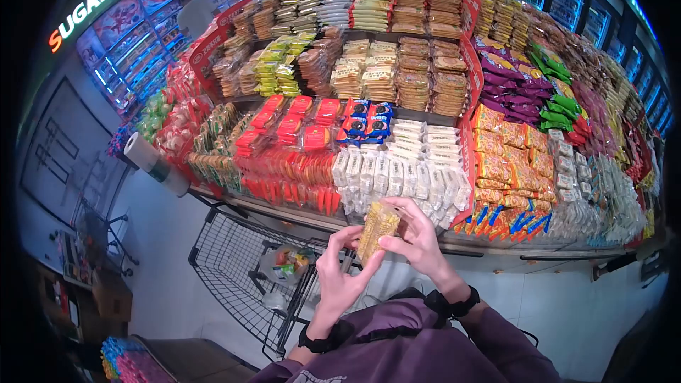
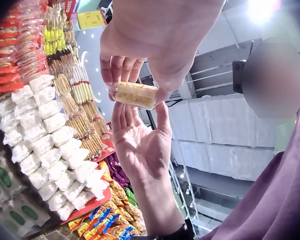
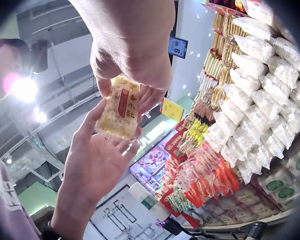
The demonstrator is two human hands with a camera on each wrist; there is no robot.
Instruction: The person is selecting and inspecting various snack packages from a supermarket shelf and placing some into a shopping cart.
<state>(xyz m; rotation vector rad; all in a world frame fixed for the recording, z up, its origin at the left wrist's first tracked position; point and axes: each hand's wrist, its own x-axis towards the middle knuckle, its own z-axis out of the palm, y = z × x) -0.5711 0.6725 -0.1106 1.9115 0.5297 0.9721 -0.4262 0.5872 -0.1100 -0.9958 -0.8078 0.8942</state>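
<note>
A small clear-wrapped puffed-rice bar (image 1: 379,230) is held up between both hands in front of the chest. My right hand (image 1: 420,247) grips its right side, thumb on the near face. On the other side my left hand (image 1: 338,271) holds the bar's lower left edge between thumb and fingertips. In the right wrist view the bar's face (image 3: 121,107) shows a dark red label with printed characters, and the left hand (image 3: 92,160) supports its lower end. From the left wrist view, the bar (image 2: 135,94) is seen edge-on, spanned by the left hand's (image 2: 140,55) fingers and thumb.
A tiered snack display (image 1: 397,113) curves across the front, with white-wrapped packs (image 1: 397,174), red packs (image 1: 291,128) and orange bags (image 1: 507,156). A shopping cart (image 1: 245,284) holding a bag of goods stands at the left front. A white roll (image 1: 145,156) hangs at the display's left corner.
</note>
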